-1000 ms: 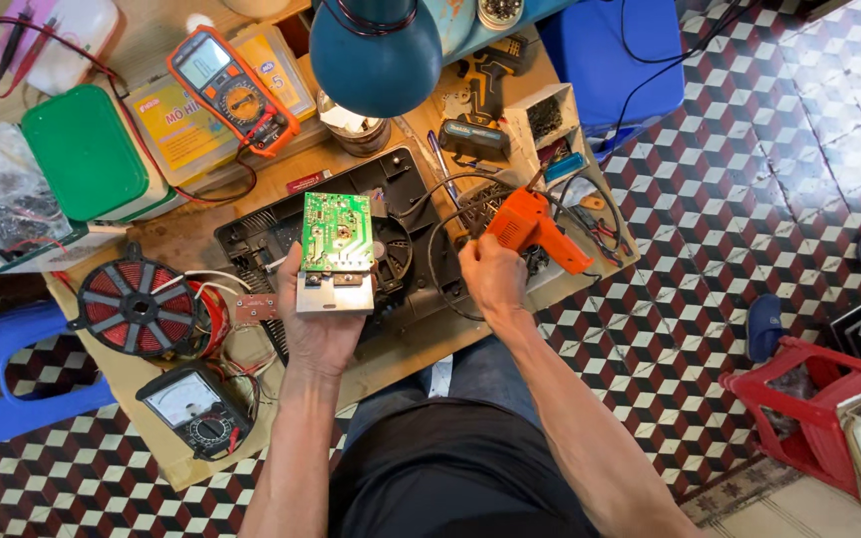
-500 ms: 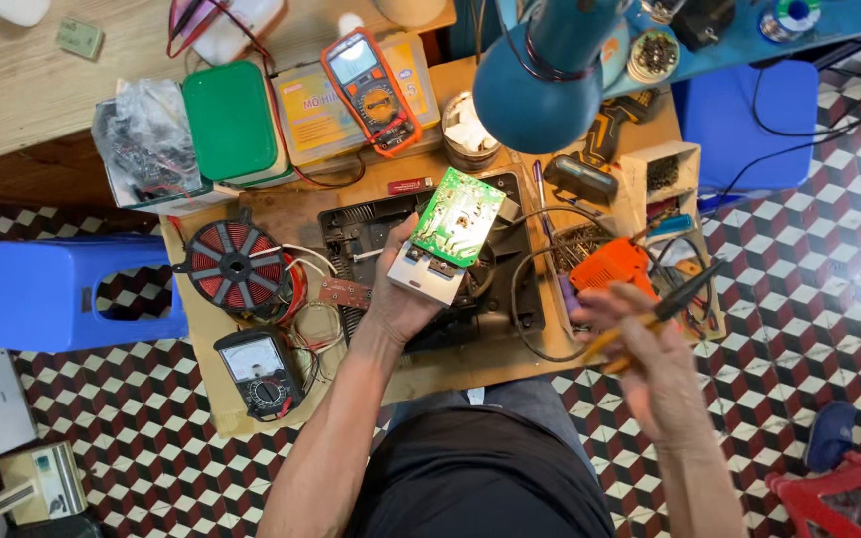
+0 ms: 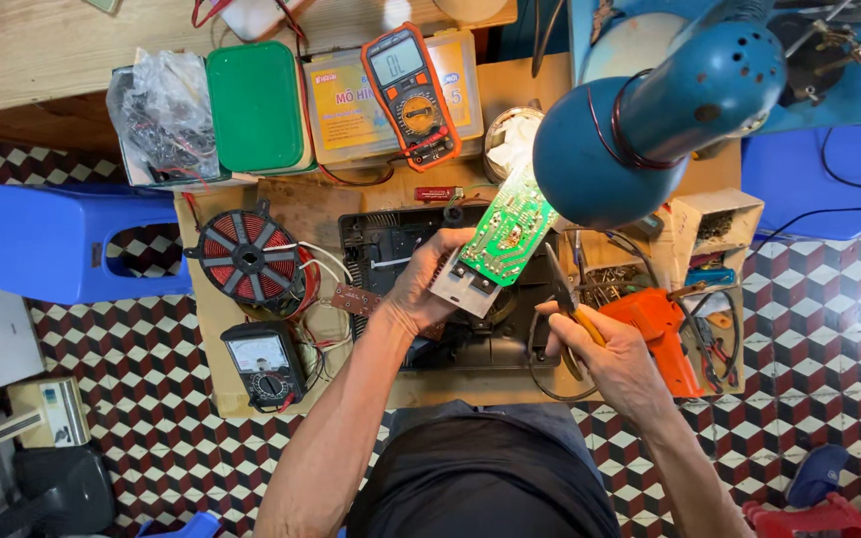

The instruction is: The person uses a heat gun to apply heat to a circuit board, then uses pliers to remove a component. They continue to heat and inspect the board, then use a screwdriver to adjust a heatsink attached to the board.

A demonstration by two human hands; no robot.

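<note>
One green board (image 3: 503, 237) is being held up in the left hand (image 3: 419, 289), whose grip is being kept closed on the board's pale lower end. Its long axis is being tilted, rising from that grip up and to the right, towards the blue lamp (image 3: 650, 120). Just to the right and slightly lower, one pair of pliers (image 3: 572, 304) with yellow handles is being gripped in the closed right hand (image 3: 615, 354), tip pointing up towards the board's right edge, near it but apart. The right hand is thus nearer that edge. Two meters are being left lying on the surface (image 3: 301, 214): one analogue (image 3: 263, 364) at the left, one digital (image 3: 411, 95) further back.
</note>
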